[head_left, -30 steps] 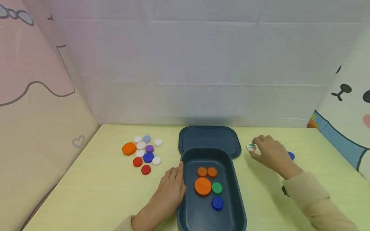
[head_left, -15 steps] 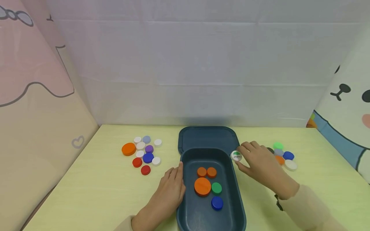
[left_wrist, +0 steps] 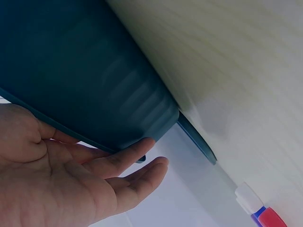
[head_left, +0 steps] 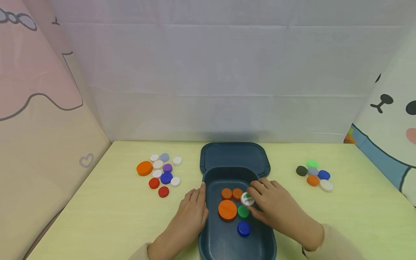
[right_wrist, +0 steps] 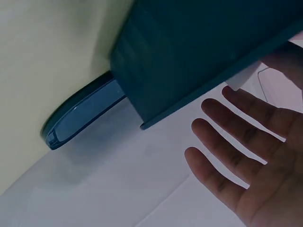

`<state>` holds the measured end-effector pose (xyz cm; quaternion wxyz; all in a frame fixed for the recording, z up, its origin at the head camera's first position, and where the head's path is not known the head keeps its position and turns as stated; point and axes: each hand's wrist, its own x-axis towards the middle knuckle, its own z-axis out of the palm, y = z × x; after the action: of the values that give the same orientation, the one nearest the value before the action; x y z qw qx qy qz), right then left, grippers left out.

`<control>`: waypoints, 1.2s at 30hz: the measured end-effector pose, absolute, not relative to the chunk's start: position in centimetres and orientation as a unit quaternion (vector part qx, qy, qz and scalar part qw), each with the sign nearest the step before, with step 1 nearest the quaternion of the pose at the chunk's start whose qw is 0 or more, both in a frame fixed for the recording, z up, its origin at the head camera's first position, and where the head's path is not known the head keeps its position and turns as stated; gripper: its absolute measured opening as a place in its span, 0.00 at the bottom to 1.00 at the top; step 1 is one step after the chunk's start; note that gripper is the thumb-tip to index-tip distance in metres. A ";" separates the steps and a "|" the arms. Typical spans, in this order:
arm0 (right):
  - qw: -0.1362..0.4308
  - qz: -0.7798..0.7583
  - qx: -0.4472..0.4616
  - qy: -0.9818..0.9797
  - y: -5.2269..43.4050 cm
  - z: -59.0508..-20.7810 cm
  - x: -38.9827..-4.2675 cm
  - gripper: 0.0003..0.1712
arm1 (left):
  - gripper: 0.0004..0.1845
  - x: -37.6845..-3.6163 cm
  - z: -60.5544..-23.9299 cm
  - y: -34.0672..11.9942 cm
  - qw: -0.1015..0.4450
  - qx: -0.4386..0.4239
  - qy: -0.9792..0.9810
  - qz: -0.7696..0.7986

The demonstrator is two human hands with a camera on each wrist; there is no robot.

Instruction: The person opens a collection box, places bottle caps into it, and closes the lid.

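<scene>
My right hand [head_left: 276, 209] pinches a white bottle cap [head_left: 247, 199] with a green print between thumb and fingers, over the inside of a dark blue box [head_left: 224, 247]. In the box lie a large orange cap [head_left: 227, 210], two small orange caps [head_left: 232, 194], a green cap [head_left: 243, 211] and a blue cap [head_left: 243, 228]. My left hand [head_left: 190, 218] rests against the box's left rim with straight fingers. From the left wrist view, its fingers [left_wrist: 135, 189] lie loosely along the outer wall. The right wrist view shows a bit of the white cap [right_wrist: 242, 78] beyond the rim.
Behind the box lies its dark blue lid [head_left: 234, 155], partly overlapped by it. A group of loose caps in several colours, with a purple cap [head_left: 167, 168] among them, lies on the left. Another group, including a black cap [head_left: 301, 170], lies on the right.
My right hand has carried the white cap leftward from the right side of the table, past the rim and over the box. The left hand has stayed at the rim.
</scene>
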<state>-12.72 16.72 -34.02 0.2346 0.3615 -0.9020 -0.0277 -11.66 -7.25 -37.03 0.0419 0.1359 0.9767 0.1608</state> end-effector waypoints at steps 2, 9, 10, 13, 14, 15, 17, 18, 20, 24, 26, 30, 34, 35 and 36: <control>0.215 -0.027 0.370 -0.903 16.3 -34.2 -12.3 0.22 | 0.31 -11.7 -37.0 -7.3 0.042 0.136 0.977 0.160; 0.176 -0.024 0.408 -0.896 15.2 -35.1 -11.2 0.22 | 0.31 -11.7 -37.1 -7.2 0.036 0.138 0.977 0.156; 0.171 -0.027 0.414 -0.894 15.0 -35.2 -11.1 0.22 | 0.31 -11.7 -37.2 -7.2 0.034 0.138 0.978 0.155; 0.153 -0.031 0.427 -0.890 14.7 -35.6 -10.8 0.21 | 0.31 -11.6 -37.2 -7.3 0.031 0.138 0.978 0.152; 0.148 -0.032 0.432 -0.889 14.6 -35.7 -10.7 0.21 | 0.31 -11.6 -37.2 -7.3 0.031 0.138 0.978 0.153; 0.140 -0.032 0.434 -0.889 14.5 -35.8 -10.7 0.21 | 0.31 -11.6 -37.2 -7.3 0.031 0.138 0.978 0.154; 0.135 -0.031 0.441 -0.887 14.2 -36.1 -10.6 0.21 | 0.31 -11.6 -37.2 -7.3 0.034 0.137 0.978 0.155; 0.135 -0.031 0.444 -0.885 14.2 -36.2 -10.6 0.21 | 0.31 -11.7 -37.2 -7.3 0.036 0.136 0.978 0.156; 0.137 -0.030 0.450 -0.882 14.0 -36.5 -10.6 0.21 | 0.31 -11.6 -37.2 -7.3 0.036 0.136 0.977 0.158; 0.145 -0.029 0.461 -0.875 13.8 -36.8 -10.5 0.21 | 0.31 -11.6 -37.2 -7.3 0.034 0.138 0.977 0.159; 0.148 -0.028 0.466 -0.872 13.8 -36.9 -10.5 0.21 | 0.31 -11.6 -37.2 -7.3 0.032 0.141 0.977 0.157; 0.143 -0.026 0.468 -0.872 13.7 -37.0 -10.4 0.21 | 0.31 -11.6 -37.2 -7.3 0.030 0.143 0.977 0.157; 0.131 -0.025 0.466 -0.875 13.5 -37.0 -10.3 0.21 | 0.30 -11.6 -37.2 -7.3 0.026 0.145 0.976 0.158; 0.128 -0.026 0.466 -0.875 13.5 -37.0 -10.3 0.21 | 0.30 -11.6 -37.2 -7.3 0.025 0.146 0.976 0.158; 0.126 -0.028 0.466 -0.875 13.5 -37.0 -10.3 0.21 | 0.30 -11.6 -37.2 -7.3 0.025 0.146 0.976 0.158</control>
<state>-10.34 13.47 -36.99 0.1257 0.4659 -0.8754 -0.0277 -11.58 -7.33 -37.22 0.0247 0.1460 0.9763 0.1582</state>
